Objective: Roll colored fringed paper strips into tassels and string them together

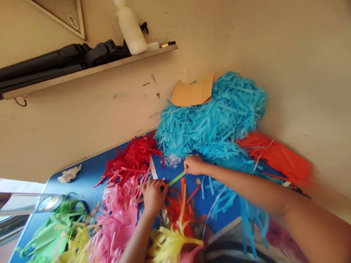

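Note:
A narrow green paper strip (pixel 177 179) is stretched between my two hands above the blue table (pixel 201 204). My right hand (pixel 194 164) pinches its far end, close to the blue fringed paper pile (pixel 208 120). At the near end, my left hand (pixel 155 195) has its fingers closed round the strip. Pink fringed paper (pixel 117 215) lies left of and partly behind my left hand. Red-orange fringe (pixel 179 208) and yellow fringe (pixel 167 244) are to its right and below. Beside my right hand is a small heap of clear shiny bits (pixel 171 160).
Dark red fringe (pixel 128 157) and green fringe (pixel 49 233) spread across the left side. An orange card (pixel 193 92) rests on the blue pile. Orange tissue paper (pixel 279 157) lies by the right wall. A shelf (pixel 93 71) holds a white bottle (pixel 131 31). A glass (pixel 35 202) shows at the left edge.

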{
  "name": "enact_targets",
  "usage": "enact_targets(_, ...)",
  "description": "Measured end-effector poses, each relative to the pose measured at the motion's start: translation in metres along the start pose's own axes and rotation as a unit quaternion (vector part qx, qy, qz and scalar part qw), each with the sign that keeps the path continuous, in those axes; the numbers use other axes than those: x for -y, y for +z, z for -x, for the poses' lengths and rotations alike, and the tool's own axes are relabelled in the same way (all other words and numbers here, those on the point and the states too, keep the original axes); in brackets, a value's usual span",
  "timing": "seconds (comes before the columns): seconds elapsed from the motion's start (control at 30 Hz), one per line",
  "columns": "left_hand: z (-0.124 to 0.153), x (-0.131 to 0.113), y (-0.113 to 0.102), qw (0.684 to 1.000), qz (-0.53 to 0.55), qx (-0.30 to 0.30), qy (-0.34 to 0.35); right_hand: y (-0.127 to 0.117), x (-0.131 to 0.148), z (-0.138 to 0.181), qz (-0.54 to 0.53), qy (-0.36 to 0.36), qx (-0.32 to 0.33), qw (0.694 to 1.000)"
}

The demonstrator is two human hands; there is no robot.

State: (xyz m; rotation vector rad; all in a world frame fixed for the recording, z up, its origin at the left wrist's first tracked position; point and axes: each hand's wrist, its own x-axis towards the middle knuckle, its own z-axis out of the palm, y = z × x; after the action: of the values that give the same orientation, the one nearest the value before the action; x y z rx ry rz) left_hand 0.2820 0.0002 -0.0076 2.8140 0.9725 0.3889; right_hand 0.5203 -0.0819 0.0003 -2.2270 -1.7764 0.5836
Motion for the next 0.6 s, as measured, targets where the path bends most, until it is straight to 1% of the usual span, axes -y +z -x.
enact_targets(0.1, -0.002, -0.007, -0.008, 0.999, -0.008, 0.006, 0.031, -0.003, 0.003, 0.001, 0.022, -0.004, -0.011, 1.000)
enact_targets(0.17, -0.001, -0.012, -0.013, 0.996, -0.023, 0.014, 0.079, -0.005, 0.005, 0.005, 0.043, -0.039, -0.028, 0.998)
enact_targets(0.23, -0.001, -0.015, -0.017, 0.990, -0.047, 0.021, 0.128, -0.007, 0.007, 0.010, 0.062, -0.098, -0.033, 0.993)
enact_targets(0.3, -0.002, -0.017, -0.020, 0.986, -0.061, 0.026, 0.154, -0.008, 0.009, 0.013, 0.084, -0.181, -0.027, 0.980)
enact_targets(0.37, -0.005, -0.017, -0.021, 0.985, -0.056, 0.031, 0.159, -0.006, 0.012, 0.013, 0.138, -0.271, -0.039, 0.952)
enact_targets(0.43, -0.009, -0.017, -0.022, 0.985, -0.049, 0.037, 0.164, -0.003, 0.016, 0.011, 0.199, -0.333, -0.068, 0.919)
enact_targets(0.47, -0.011, -0.018, -0.023, 0.984, -0.047, 0.037, 0.166, -0.001, 0.018, 0.010, 0.220, -0.348, -0.081, 0.908)
enact_targets(0.5, -0.012, -0.018, -0.023, 0.984, -0.045, 0.038, 0.168, 0.000, 0.019, 0.008, 0.230, -0.351, -0.088, 0.904)
enact_targets(0.6, -0.015, -0.020, -0.023, 0.984, -0.041, 0.033, 0.169, 0.000, 0.022, 0.005, 0.237, -0.351, -0.088, 0.902)
